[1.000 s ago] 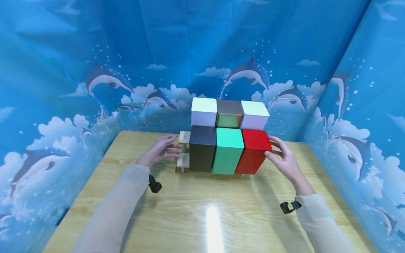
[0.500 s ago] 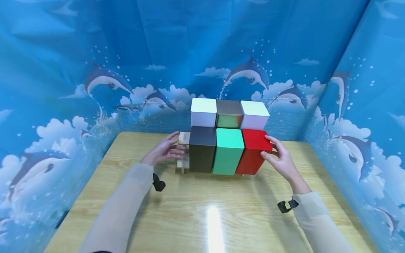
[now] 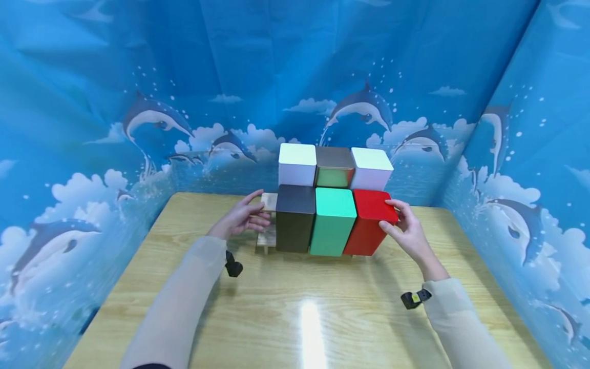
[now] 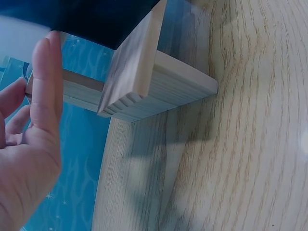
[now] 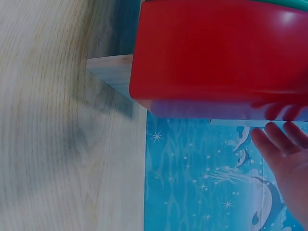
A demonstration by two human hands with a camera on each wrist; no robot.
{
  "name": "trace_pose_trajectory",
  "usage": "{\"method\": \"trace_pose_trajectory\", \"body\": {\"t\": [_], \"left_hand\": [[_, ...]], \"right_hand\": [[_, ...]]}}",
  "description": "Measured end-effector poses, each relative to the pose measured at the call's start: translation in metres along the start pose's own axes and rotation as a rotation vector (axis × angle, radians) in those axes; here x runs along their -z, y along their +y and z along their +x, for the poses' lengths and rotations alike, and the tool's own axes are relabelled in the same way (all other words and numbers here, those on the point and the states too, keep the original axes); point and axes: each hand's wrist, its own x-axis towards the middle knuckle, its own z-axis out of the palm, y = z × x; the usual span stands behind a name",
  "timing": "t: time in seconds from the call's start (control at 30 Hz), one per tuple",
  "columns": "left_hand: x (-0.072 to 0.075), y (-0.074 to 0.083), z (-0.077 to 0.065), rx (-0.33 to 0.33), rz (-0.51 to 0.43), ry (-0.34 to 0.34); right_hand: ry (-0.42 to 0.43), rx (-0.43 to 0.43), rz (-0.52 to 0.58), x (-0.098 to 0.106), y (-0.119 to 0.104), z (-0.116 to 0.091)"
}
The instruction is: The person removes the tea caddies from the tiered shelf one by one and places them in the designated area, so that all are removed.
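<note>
Right hand (image 3: 412, 238) is at the right end of the red box (image 3: 364, 236); left hand (image 3: 239, 218) is beside the left end of the wooden stand (image 3: 269, 201).

The red box stands on the wooden stand, last to the right in the front row, just beside the green box (image 3: 333, 233); the black box (image 3: 295, 223) is at the left of this row. The right thumb is at the near edge of the red box's top and the index finger at its right edge; if these fingers grasp it, I cannot tell. The left fingers are released and hold nothing. Behind stand the left white box (image 3: 297, 166), the shiny dark box (image 3: 335, 159) and the right white box (image 3: 371, 168). The stand is on a wood-grain surface (image 3: 258, 318), before a blue dolphin curtain (image 3: 230, 51).
</note>
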Motion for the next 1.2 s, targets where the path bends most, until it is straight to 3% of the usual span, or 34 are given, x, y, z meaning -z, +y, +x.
{"method": "trace_pose_trajectory", "body": {"t": [0.17, 0.47, 0.7, 0.97, 1.2], "left_hand": [[0.003, -0.004, 0.006, -0.006, -0.007, 0.024], [0.001, -0.004, 0.009, 0.004, 0.009, 0.033], [-0.001, 0.002, 0.002, 0.010, 0.003, -0.004], [-0.001, -0.004, 0.010, 0.011, -0.027, 0.050], [0.002, -0.008, 0.013, -0.003, -0.043, 0.066]], "right_hand": [[-0.016, 0.072, 0.116, -0.001, 0.006, -0.001], [-0.024, 0.124, 0.172, 0.002, 0.007, -0.005], [-0.009, 0.109, 0.172, -0.001, 0.005, -0.007], [0.084, 0.024, 0.071, 0.001, 0.000, -0.014], [0.106, -0.006, 0.054, 0.003, -0.004, -0.021]]}}
